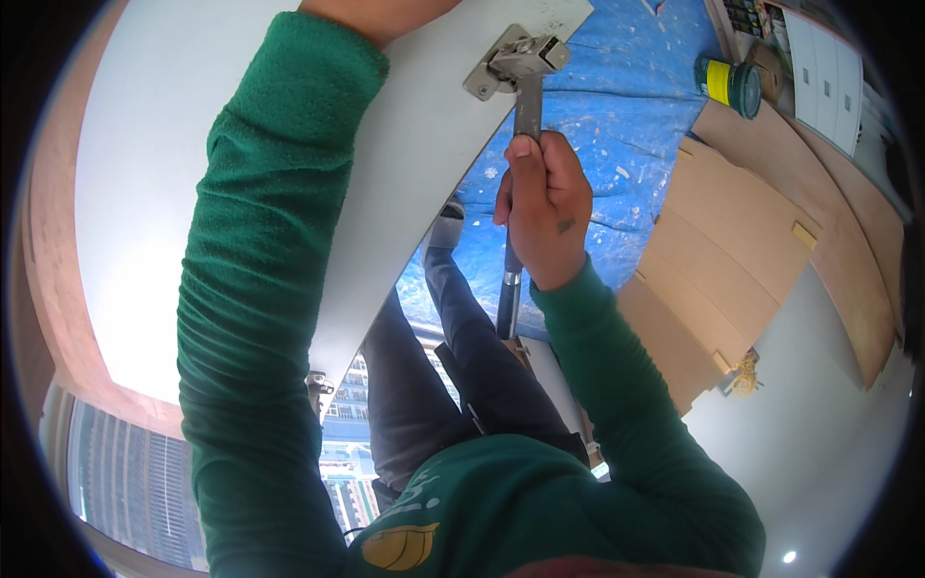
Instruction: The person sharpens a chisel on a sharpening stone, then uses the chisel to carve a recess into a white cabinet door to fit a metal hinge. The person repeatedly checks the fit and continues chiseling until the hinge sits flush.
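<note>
My right hand (551, 207) is wrapped round a hammer (510, 299), high on its grey metal shaft. A silver band and a black grip show below the fist. The tool's top end lies against or over a metal cabinet hinge (489, 69); where one stops and the other starts is hard to tell. That hinge sits by the edge of a white panel (405, 144). My left forearm reaches across the panel. Of my left hand (385, 13), only the wrist end shows at the upper edge; its fingers are cut off. Another hinge (319, 385) is on the panel's nearer edge.
A paint-spotted blue sheet (617, 116) covers the floor. To the right lie flattened cardboard (727, 246) and a curved-looking brown board (848, 250). A dark green bucket (740, 89) stands farther back near white drawers (824, 77). Windows (135, 482) are at lower left.
</note>
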`<action>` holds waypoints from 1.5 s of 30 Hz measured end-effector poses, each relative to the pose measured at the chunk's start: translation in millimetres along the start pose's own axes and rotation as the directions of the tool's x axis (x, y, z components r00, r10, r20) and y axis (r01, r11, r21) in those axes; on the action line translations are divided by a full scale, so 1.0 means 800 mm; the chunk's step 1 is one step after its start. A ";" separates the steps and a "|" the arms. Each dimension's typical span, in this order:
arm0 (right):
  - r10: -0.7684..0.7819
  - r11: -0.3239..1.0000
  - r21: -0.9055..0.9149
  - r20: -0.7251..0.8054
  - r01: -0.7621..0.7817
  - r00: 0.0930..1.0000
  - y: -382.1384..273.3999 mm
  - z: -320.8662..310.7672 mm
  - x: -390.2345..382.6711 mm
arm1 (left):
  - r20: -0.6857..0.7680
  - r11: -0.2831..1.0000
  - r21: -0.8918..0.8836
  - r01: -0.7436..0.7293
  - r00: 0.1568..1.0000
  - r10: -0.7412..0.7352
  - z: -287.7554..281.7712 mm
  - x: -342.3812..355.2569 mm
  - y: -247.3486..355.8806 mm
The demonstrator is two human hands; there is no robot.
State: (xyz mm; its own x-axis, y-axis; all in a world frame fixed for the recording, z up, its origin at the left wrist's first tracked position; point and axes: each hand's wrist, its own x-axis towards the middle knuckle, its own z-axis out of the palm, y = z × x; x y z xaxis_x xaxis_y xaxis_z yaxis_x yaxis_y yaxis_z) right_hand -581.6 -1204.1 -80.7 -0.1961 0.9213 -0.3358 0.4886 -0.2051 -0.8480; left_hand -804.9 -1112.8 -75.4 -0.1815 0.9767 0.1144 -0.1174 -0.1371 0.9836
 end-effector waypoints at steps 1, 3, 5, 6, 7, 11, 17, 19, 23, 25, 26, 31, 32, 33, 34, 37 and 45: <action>0.013 0.999 0.041 0.011 -0.013 1.000 -0.006 0.001 0.001 | -0.013 1.000 0.014 0.009 1.000 -0.009 0.001 -0.002 0.004; 0.049 0.996 0.080 0.017 -0.050 0.999 -0.012 0.003 -0.001 | -0.023 0.999 0.027 0.027 0.999 -0.026 0.001 -0.004 0.007; 0.093 0.993 0.075 0.003 -0.093 0.996 -0.015 0.002 -0.008 | -0.017 0.999 0.023 0.041 0.999 -0.041 0.000 -0.003 0.007; 0.122 0.990 0.066 0.010 -0.122 0.993 -0.016 0.000 -0.013 | -0.018 0.999 0.014 0.035 0.999 -0.035 0.000 -0.002 0.006; 0.150 0.987 0.057 0.018 -0.151 0.989 -0.016 -0.002 -0.020 | -0.020 1.000 0.006 0.029 0.999 -0.029 0.001 -0.002 0.003; 0.003 1.000 0.016 0.029 -0.003 1.000 0.003 -0.002 -0.008 | -0.007 0.999 -0.045 0.016 1.000 -0.016 -0.002 -0.002 0.001; 0.079 0.996 -0.034 0.019 -0.079 0.997 -0.003 -0.003 -0.022 | -0.035 0.996 0.040 0.086 0.996 -0.084 0.002 0.000 0.009; 0.079 0.997 0.002 0.045 -0.079 0.996 0.002 -0.004 -0.036 | -0.026 0.994 0.020 0.104 0.994 -0.103 0.004 0.001 0.012; 0.087 0.993 0.076 0.024 -0.088 0.996 -0.010 0.003 -0.016 | -0.047 0.998 -0.055 0.008 0.999 -0.011 0.004 0.002 -0.012; 0.103 0.987 0.119 0.014 -0.104 0.995 -0.011 0.007 -0.014 | -0.033 1.000 0.018 -0.013 0.999 0.014 0.000 0.001 -0.002; 0.111 0.984 0.141 0.010 -0.111 0.994 -0.011 0.007 -0.014 | -0.025 0.998 0.054 -0.024 0.999 0.026 -0.001 0.000 0.003; 0.114 0.988 0.106 0.027 -0.116 0.993 -0.007 0.004 -0.032 | -0.019 0.998 0.006 0.064 0.998 -0.064 -0.001 -0.004 0.008; 0.113 0.984 0.134 0.031 -0.116 0.993 -0.010 0.006 -0.027 | -0.029 0.998 -0.004 0.060 0.998 -0.060 0.000 -0.005 0.010; 0.108 0.978 0.176 0.024 -0.111 0.994 -0.014 0.009 -0.018 | -0.037 0.995 0.012 0.096 0.995 -0.096 0.002 -0.004 0.012; 0.102 0.970 0.218 0.017 -0.104 0.995 -0.016 0.014 -0.006 | -0.046 0.991 0.029 0.132 0.990 -0.131 0.003 -0.002 0.015; 0.125 0.984 0.129 -0.020 -0.121 0.992 -0.015 0.013 -0.013 | -0.034 0.993 0.047 0.109 0.994 -0.108 0.006 -0.002 0.016; 0.076 0.977 0.198 0.010 -0.077 0.997 -0.020 0.010 0.001 | -0.041 0.998 0.044 0.050 0.998 -0.049 0.007 -0.001 0.018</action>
State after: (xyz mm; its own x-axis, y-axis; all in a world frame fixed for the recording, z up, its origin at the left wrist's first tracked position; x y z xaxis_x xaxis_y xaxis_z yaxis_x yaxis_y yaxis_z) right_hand -596.8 -1202.7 -70.5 -0.1670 0.8995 -0.4038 0.3241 -0.3367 -0.8841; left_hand -801.1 -1114.5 -60.5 -0.2151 0.9747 0.0608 -0.0828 -0.0803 0.9933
